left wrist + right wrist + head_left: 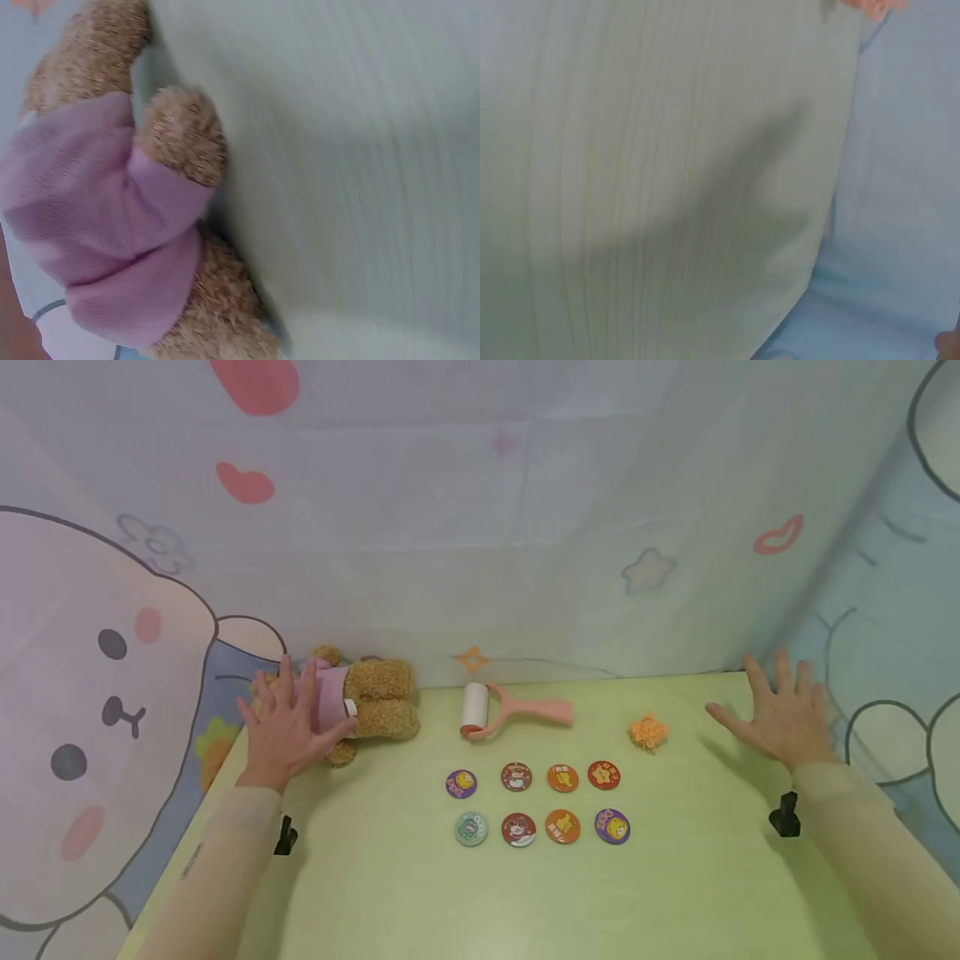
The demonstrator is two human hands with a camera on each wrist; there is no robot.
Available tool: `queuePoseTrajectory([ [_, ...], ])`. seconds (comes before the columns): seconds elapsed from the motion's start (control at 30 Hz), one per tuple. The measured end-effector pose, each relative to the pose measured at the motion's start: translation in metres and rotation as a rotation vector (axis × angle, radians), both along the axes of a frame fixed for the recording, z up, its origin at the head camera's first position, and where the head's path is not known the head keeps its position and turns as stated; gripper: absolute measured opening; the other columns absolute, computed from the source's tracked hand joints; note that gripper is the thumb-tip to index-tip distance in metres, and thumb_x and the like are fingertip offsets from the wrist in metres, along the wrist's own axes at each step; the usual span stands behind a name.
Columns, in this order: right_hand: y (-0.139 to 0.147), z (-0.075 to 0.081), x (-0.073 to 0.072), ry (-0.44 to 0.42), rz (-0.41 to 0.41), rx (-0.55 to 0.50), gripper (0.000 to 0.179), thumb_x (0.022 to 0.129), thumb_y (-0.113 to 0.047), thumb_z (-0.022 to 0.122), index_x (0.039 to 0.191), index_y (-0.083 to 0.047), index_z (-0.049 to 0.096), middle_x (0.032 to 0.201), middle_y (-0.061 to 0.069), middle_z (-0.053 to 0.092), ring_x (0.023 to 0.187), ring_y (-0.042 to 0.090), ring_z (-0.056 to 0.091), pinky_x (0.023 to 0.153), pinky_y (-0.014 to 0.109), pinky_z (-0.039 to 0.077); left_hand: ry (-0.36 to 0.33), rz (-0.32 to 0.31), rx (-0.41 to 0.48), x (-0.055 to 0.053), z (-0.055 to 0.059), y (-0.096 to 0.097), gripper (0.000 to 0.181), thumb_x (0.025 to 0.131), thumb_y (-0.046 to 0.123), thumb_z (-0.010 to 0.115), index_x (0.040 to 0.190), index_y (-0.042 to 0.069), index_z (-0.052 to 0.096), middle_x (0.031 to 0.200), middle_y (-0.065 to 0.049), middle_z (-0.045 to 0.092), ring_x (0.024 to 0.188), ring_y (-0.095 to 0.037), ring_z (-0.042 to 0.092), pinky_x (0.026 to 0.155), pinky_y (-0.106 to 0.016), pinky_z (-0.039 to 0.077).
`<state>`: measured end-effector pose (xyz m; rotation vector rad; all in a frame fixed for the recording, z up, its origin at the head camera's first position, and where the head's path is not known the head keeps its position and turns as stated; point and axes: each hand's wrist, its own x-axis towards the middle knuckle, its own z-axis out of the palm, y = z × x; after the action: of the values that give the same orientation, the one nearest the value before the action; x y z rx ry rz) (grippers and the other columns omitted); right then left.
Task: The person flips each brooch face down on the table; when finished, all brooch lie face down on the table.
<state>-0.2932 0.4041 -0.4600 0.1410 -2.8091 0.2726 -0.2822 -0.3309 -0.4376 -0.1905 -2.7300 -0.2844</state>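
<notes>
My left hand (285,731) is spread above the upper body of a brown teddy bear (382,697) that lies on its side of the table by the wall. The bear wears a pink top (97,210), which fills much of the left wrist view. Whether the hand touches the bear cannot be told. My right hand (787,714), fingers spread, hovers over the table's right end with nothing in it, its shadow falling on the tabletop. Nearest to it is a small fuzzy orange ball (648,732).
A lint roller with a pink handle (536,711) lies mid-table. In front of it, several round cartoon badges (562,827) form two rows on the pale green table (480,910). A printed cloth (465,568) hangs along the back and sides.
</notes>
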Motion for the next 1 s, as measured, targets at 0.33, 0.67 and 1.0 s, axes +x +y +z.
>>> queuePoseTrajectory([
  [0.33,-0.044,0.003,0.033,0.042,0.245,-0.275,0.087,0.098,-0.04,0.072,0.167,-0.014,0.025,0.167,0.033,0.02,0.146,0.062,0.025,0.102,0.082,0.028,0.41,-0.166,0.101,0.014,0.005,0.049,0.098,0.097,0.081,0.034,0.155,0.003,0.042,0.163,-0.028,0.035,0.148,-0.055,0.034,0.11,-0.084,0.017],
  [0.67,-0.091,-0.002,0.059,-0.017,0.437,-0.268,0.088,0.095,-0.031,0.079,0.166,-0.016,0.029,0.162,0.024,0.033,0.143,0.049,0.039,0.101,0.073,0.042,0.314,-0.468,0.178,0.036,0.006,0.132,0.06,0.098,0.041,0.067,0.138,-0.003,0.057,0.133,-0.023,0.063,0.118,-0.042,0.063,0.101,-0.059,0.049],
  [1.0,-0.117,-0.013,0.059,-0.146,0.501,-0.234,0.083,0.096,-0.045,0.075,0.162,-0.015,0.035,0.156,0.016,0.046,0.14,0.04,0.05,0.108,0.065,0.044,0.038,-0.653,0.178,0.048,-0.001,0.204,0.042,0.094,0.024,0.076,0.131,0.008,0.066,0.128,-0.009,0.067,0.115,-0.03,0.065,0.095,-0.048,0.054],
])
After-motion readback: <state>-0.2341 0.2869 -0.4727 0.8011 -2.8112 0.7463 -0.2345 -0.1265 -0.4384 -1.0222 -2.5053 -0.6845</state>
